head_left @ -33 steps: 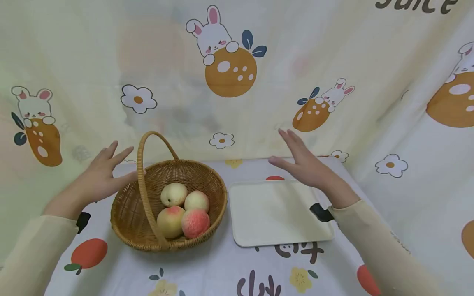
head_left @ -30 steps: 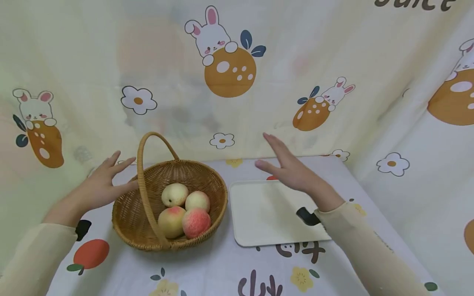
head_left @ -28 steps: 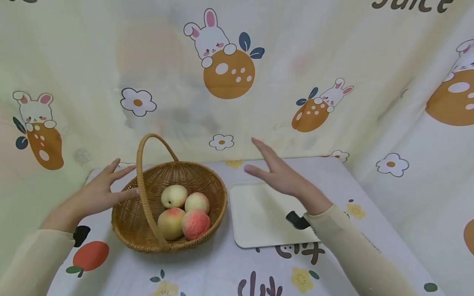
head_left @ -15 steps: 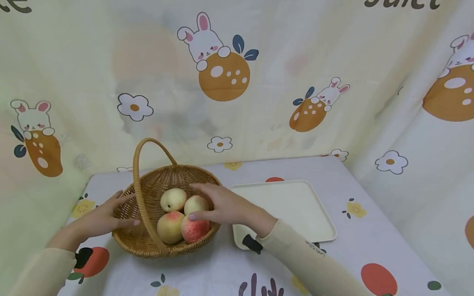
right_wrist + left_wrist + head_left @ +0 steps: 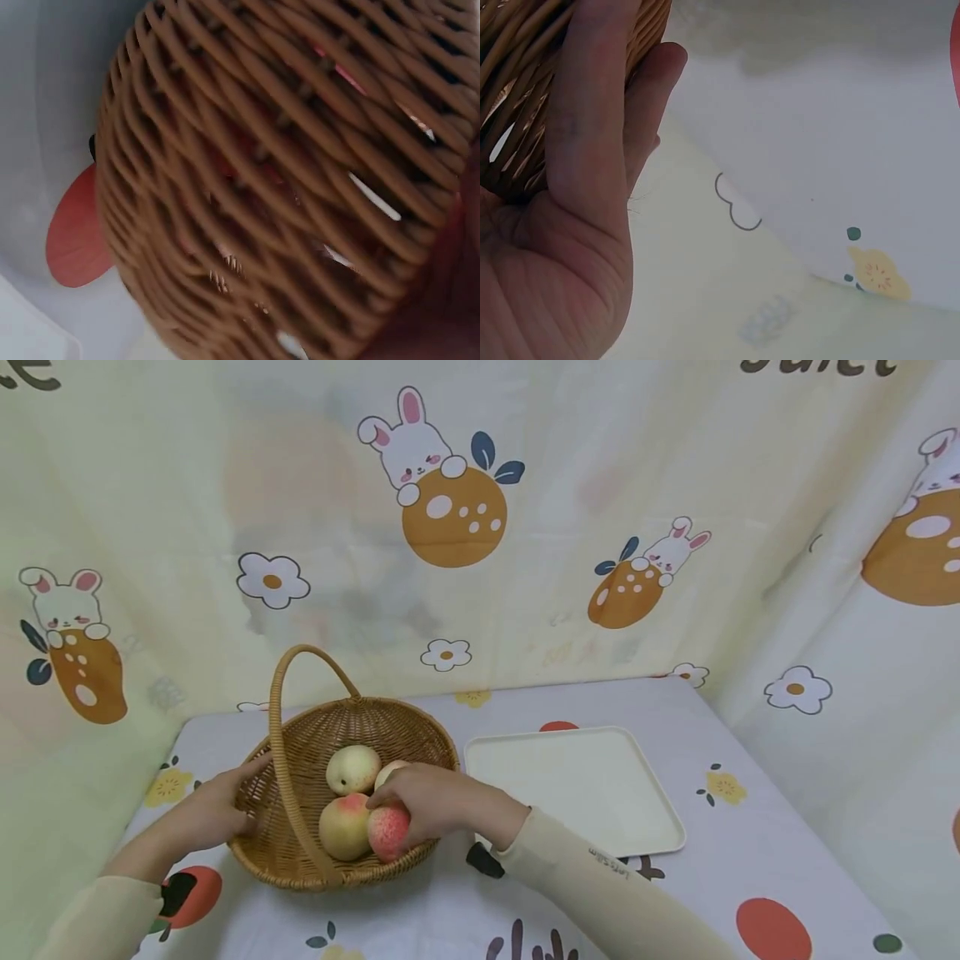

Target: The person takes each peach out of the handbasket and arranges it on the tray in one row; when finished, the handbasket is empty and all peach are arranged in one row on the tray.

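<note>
A brown wicker basket (image 5: 408,718) with a tall handle stands left of centre in the head view, with several peaches inside. My right hand (image 5: 442,797) reaches over its right rim and grips the pinkish-red peach (image 5: 388,833), thumb and fingers around it. Beside that lie a yellow-green peach (image 5: 345,828) and a pale peach (image 5: 352,769); another pale one is mostly hidden behind my hand. At the left rim my left hand (image 5: 213,810) holds the basket, thumb on the inner side. The left wrist view shows its fingers (image 5: 589,112) along the outer weave.
A white rectangular tray (image 5: 577,785) lies right of the basket, partly behind my right forearm. A printed cloth (image 5: 450,910) covers the table, and a patterned curtain (image 5: 562,593) hangs along the back and sides.
My right hand has swept left from above the tray down into the basket and taken hold of the red peach. My left hand has lowered onto the basket's left rim.
</note>
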`<state>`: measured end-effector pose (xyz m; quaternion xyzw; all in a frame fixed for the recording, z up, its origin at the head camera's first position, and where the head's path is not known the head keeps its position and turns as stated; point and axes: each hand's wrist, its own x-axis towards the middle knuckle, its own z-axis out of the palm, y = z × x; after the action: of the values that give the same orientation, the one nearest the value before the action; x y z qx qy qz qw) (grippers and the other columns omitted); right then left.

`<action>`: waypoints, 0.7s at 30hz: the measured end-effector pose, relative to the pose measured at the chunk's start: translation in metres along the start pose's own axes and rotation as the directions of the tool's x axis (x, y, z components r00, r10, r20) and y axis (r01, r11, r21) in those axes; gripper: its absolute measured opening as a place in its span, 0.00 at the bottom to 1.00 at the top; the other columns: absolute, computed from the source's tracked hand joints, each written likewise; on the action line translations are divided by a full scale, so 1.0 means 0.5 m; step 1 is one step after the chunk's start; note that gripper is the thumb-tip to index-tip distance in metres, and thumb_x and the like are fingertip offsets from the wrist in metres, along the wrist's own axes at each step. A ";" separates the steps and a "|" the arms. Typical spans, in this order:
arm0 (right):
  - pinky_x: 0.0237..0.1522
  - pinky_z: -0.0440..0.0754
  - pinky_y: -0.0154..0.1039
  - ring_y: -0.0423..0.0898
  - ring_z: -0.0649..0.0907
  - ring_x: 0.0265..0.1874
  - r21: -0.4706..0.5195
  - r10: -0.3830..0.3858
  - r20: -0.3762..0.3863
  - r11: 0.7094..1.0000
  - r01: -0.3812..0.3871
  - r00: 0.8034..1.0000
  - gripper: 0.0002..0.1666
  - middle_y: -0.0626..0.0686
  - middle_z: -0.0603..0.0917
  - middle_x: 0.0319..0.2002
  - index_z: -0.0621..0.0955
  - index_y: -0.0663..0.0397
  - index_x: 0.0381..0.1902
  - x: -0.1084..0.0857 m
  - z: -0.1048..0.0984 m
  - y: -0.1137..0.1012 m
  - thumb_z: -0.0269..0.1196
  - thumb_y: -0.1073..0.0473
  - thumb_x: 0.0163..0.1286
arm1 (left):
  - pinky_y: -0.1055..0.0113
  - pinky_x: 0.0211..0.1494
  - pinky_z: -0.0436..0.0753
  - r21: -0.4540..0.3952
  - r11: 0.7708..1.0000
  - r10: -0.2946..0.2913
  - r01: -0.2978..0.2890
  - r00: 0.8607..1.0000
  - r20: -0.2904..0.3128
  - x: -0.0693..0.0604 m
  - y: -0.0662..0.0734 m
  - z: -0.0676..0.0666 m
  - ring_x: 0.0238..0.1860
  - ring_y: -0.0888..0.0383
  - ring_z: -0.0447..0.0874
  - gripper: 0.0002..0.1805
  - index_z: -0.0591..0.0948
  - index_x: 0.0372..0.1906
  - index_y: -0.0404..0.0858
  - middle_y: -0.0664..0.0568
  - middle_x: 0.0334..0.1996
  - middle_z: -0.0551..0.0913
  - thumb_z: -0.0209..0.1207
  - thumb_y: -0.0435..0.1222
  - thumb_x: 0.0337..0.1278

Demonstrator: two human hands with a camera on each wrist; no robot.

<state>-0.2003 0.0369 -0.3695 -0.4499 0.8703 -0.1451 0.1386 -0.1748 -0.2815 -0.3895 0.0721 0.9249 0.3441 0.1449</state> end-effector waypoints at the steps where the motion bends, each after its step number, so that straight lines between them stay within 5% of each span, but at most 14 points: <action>1: 0.58 0.71 0.31 0.38 0.77 0.57 -0.015 -0.003 0.005 1.000 0.003 1.000 0.34 0.41 0.84 0.54 0.84 0.47 0.60 0.002 0.001 -0.001 0.79 0.48 0.54 | 0.45 0.50 0.80 -0.001 1.000 0.004 -0.004 1.000 -0.003 0.000 0.001 0.001 0.66 0.23 0.61 0.57 0.50 0.80 0.33 0.19 0.71 0.55 0.65 0.22 0.41; 8: 0.55 0.73 0.32 0.38 0.78 0.54 0.007 0.010 -0.040 1.000 -0.010 0.999 0.32 0.38 0.84 0.50 0.86 0.42 0.54 0.002 0.010 0.010 0.80 0.45 0.49 | 0.46 0.47 0.82 -0.015 1.000 0.006 -0.006 1.000 -0.021 -0.006 0.004 0.009 0.66 0.23 0.62 0.58 0.49 0.81 0.35 0.20 0.72 0.54 0.63 0.21 0.41; 14: 0.46 0.78 0.33 0.36 0.79 0.46 0.258 0.049 -0.183 0.966 0.000 0.982 0.36 0.37 0.82 0.47 0.83 0.41 0.53 -0.021 -0.006 0.032 0.82 0.46 0.44 | 0.49 0.45 0.81 -0.014 0.999 0.035 -0.035 0.998 -0.051 -0.007 0.003 0.012 0.66 0.23 0.62 0.58 0.50 0.81 0.35 0.21 0.73 0.54 0.63 0.20 0.39; 16: 0.45 0.80 0.35 0.38 0.80 0.46 0.407 0.075 -0.246 0.913 0.032 0.966 0.39 0.39 0.81 0.49 0.82 0.43 0.57 -0.030 -0.015 0.045 0.83 0.49 0.45 | 0.50 0.44 0.81 -0.020 0.999 0.033 -0.034 0.998 -0.051 -0.005 0.000 0.010 0.66 0.22 0.61 0.58 0.50 0.81 0.35 0.21 0.73 0.53 0.62 0.20 0.40; 21: 0.49 0.82 0.45 0.49 0.82 0.51 0.679 0.156 -0.367 0.719 0.150 0.917 0.39 0.46 0.79 0.59 0.79 0.44 0.65 -0.064 -0.046 0.090 0.79 0.56 0.54 | 0.52 0.43 0.80 -0.035 0.999 0.031 -0.032 0.999 -0.044 -0.005 -0.005 0.007 0.65 0.23 0.62 0.58 0.48 0.81 0.36 0.20 0.72 0.54 0.61 0.20 0.41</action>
<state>-0.2245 0.0912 -0.3619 -0.3240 0.7617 -0.5488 0.1171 -0.1714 -0.2821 -0.3932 0.0765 0.9202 0.3644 0.1204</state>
